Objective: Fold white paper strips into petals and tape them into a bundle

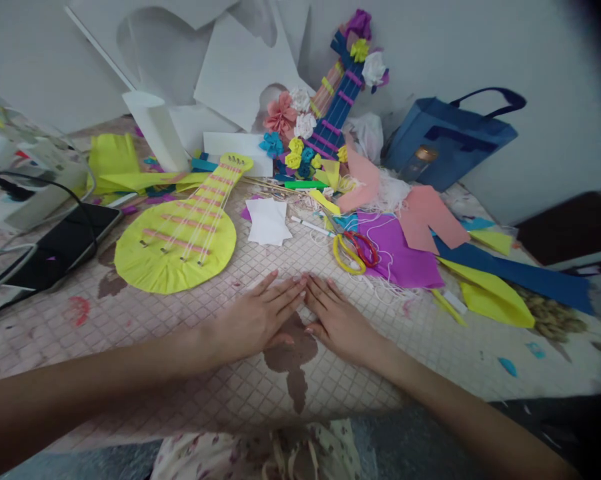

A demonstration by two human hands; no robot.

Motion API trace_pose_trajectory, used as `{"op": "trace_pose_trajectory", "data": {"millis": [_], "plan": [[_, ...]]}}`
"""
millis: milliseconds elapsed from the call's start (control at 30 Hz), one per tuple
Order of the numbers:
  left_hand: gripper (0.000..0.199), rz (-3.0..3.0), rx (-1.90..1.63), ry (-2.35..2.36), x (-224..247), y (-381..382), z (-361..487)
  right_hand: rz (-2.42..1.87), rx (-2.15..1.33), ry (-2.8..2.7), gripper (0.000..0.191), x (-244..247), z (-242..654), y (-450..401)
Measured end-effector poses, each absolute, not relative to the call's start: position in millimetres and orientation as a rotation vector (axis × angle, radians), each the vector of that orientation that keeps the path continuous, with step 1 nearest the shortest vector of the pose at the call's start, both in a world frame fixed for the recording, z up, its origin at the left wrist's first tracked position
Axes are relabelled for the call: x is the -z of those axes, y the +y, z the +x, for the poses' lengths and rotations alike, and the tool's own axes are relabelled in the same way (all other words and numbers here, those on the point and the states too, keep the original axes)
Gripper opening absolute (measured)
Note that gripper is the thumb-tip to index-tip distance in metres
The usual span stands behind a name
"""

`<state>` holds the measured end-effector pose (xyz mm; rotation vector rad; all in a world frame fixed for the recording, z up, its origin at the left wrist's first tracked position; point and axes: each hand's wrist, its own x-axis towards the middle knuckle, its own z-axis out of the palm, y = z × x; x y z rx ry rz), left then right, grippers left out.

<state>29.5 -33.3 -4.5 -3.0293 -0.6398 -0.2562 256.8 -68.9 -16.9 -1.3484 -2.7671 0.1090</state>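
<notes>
My left hand (263, 312) lies flat on the patterned tablecloth (190, 393), fingers stretched toward the middle. Its fingertips meet those of my right hand (341, 323), which also rests flat with its fingers extended. Neither hand holds anything. Beyond my left hand is a yellow paper-covered, lute-shaped piece (177, 250) with pink strips and white strings. White paper cutouts (269, 221) lie beyond the fingertips. Scissors with yellow and red handles (353, 253) are beyond my right hand, beside purple paper (403, 257).
At the back stand a blue guitar-shaped piece (337, 110) with paper flowers, a blue bag (445, 140) and a white roll (157, 133). A phone (63, 243) and cables lie left. Yellow paper (495, 297) and a blue strip (530, 273) lie right.
</notes>
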Motion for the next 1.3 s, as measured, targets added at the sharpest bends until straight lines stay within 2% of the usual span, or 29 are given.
{"op": "trace_pose_trajectory", "data": {"millis": [100,233,433,567,633,733,867,1000,1300], "plan": [[0.077,-3.068,0.173,-0.762,14.6,-38.0,27.4,-1.346,-0.106,-2.759,0.061,18.7,258.0,-68.4],[0.075,-3.059,0.083,-0.847,17.9,-39.4,-0.2,-1.322,-0.098,-2.737,0.062,20.2,258.4,-68.6],[0.070,-2.997,0.133,-0.933,18.6,-42.2,-36.3,-1.364,-0.064,-2.707,0.060,21.2,256.4,-71.6],[0.055,-3.042,0.202,-0.909,3.7,-31.6,-35.6,-1.384,-0.059,-2.683,0.060,21.4,256.2,-72.7],[0.037,-3.063,0.317,-0.973,-8.9,-22.7,-25.2,-1.370,-0.064,-2.682,0.061,20.7,256.4,-72.8],[0.029,-3.046,0.538,-1.122,-22.1,-8.6,0.2,-1.365,-0.086,-2.678,0.062,19.3,256.3,-72.6],[0.015,-3.183,0.435,-1.279,-19.1,10.2,34.3,-1.364,-0.099,-2.675,0.064,18.5,256.3,-72.1],[0.013,-3.237,0.299,-1.584,-10.8,25.1,50.3,-1.361,-0.081,-2.685,0.064,19.2,256.3,-71.7],[0.010,-3.308,0.239,-1.646,-16.8,28.9,52.7,-1.327,-0.197,-2.610,0.059,10.3,264.9,-67.4]]}}
